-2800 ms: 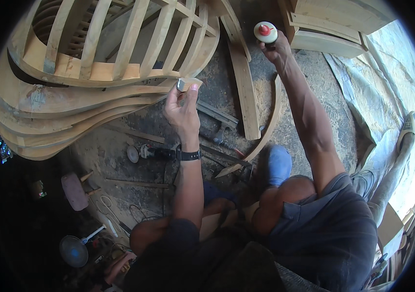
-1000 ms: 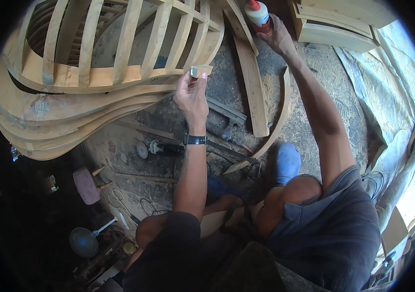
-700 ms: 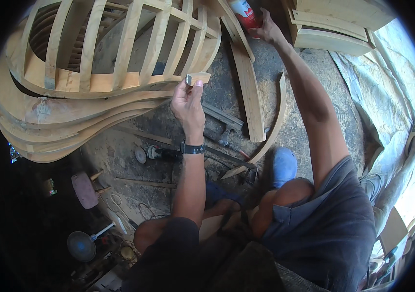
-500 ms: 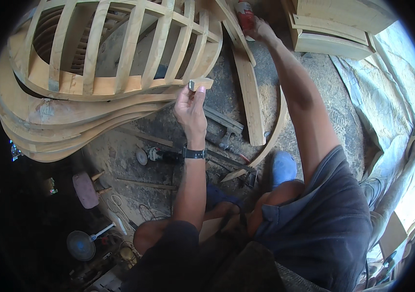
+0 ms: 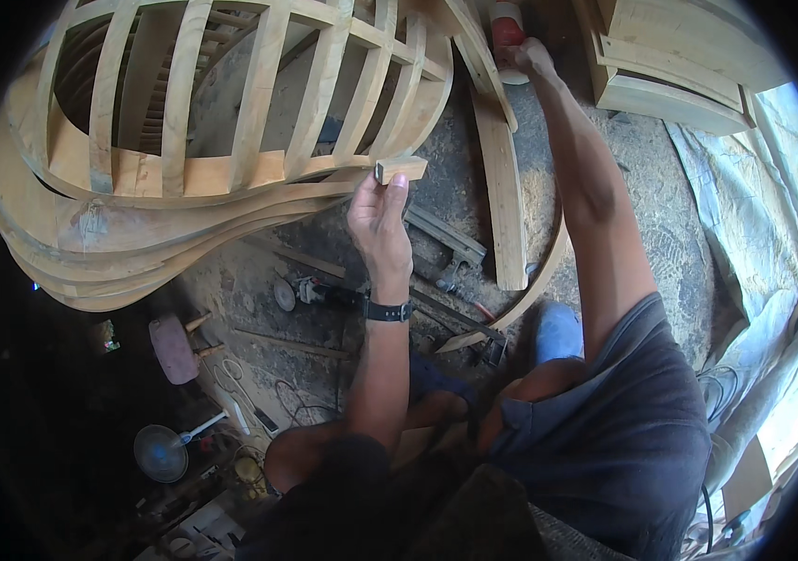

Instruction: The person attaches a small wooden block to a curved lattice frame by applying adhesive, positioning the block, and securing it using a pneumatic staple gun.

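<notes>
A small pale wooden block is pinched between the thumb and fingers of my left hand, raised beside the curved lower rim of a slatted wooden frame. My right arm stretches far forward, and the right hand is wrapped round a red and white bottle near the top edge. Part of that bottle is hidden by the fingers. Just left of it a long wooden board slants over the floor.
Stacked curved wooden panels lie under the frame. A metal bar clamp, an angle grinder and a curved wooden strip rest on the dusty floor. A wooden drawer unit stands at far right, near a crumpled sheet.
The whole view has shifted, so most things appear farther right. Both hands keep their hold, the left on the wooden block and the right on the bottle.
</notes>
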Demonstrator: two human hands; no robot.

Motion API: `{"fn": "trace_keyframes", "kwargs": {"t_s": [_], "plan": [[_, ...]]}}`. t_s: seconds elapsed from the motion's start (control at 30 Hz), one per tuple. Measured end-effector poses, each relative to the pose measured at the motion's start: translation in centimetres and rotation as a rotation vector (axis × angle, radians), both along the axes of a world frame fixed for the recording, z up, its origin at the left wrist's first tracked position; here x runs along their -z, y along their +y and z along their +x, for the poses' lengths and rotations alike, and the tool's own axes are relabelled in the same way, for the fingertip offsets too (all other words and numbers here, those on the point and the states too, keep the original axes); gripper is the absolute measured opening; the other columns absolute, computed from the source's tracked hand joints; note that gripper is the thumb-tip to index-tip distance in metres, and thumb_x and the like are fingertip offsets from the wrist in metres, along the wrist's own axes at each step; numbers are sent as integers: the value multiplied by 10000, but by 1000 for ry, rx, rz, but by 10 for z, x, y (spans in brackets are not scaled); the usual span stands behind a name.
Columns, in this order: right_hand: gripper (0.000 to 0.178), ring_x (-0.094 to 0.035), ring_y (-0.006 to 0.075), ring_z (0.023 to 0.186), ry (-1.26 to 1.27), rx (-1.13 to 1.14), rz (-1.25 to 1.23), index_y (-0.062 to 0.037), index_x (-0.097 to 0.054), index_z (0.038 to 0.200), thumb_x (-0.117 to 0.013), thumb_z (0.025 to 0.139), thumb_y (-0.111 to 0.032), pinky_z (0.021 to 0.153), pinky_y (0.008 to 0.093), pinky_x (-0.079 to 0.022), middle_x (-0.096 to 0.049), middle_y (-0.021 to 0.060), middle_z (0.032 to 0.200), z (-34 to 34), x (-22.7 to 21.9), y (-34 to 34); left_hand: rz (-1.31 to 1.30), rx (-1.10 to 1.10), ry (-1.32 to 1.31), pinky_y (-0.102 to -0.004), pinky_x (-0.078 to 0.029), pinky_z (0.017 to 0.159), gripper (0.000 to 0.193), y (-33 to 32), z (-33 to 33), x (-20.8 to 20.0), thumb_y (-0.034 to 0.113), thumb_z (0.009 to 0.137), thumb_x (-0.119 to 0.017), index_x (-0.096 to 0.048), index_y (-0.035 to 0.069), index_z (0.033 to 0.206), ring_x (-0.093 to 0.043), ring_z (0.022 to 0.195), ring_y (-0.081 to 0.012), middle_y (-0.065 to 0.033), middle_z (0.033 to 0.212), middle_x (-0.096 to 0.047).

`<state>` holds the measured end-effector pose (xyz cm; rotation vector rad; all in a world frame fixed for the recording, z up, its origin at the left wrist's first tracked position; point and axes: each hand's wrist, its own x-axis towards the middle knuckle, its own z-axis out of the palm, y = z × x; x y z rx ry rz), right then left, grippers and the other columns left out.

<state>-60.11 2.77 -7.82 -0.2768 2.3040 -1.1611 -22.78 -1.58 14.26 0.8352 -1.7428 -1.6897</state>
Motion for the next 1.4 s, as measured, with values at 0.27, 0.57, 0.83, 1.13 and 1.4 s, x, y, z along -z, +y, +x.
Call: {"fn": "trace_keyframes", "kwargs": {"t_s": [0.27,0.57,0.83,1.13,1.4], "plan": [[634,-665,271,980,349,147,-711,37,-596,1228,-808,749,-320,914,371,-504,-673,150,1095,54,-33,17,23,-75,58,-265,-455,922,361,-20,5,1,117,983,-662,-603,-78,1281,-611,1031,-111,-97,1163,-676],[690,-623,427,1134,459,22,-208,-73,-551,1295,-817,720,-345,944,503,-511,-645,230,1212,75,29,70,-274,-82,-176,-255,-523,868,307,-19,-2,4,66,946,-708,-648,-89,1204,-664,951,-120,-103,1072,-710],[737,-554,448,1207,507,188,19,-21,-450,1355,-763,753,-308,998,521,-465,-557,268,1288,71,16,69,-166,5,-114,-262,-543,808,312,-19,-17,34,86,904,-738,-659,-92,1148,-678,884,-124,-98,996,-724],[624,-550,373,1180,550,-373,-590,-30,-508,1361,-694,807,-246,1021,458,-426,-588,182,1225,219,-87,29,-255,83,-170,-281,-565,794,319,-59,-40,59,77,865,-759,-659,-95,1115,-702,858,-146,-122,978,-734],[378,-573,318,1087,820,-333,-524,-52,-658,1203,-695,885,-252,949,430,-459,-628,120,1133,214,-89,-11,-324,148,-238,-280,-563,880,384,-62,-61,50,88,880,-767,-630,-104,1182,-709,967,-173,-158,1087,-723]]}}
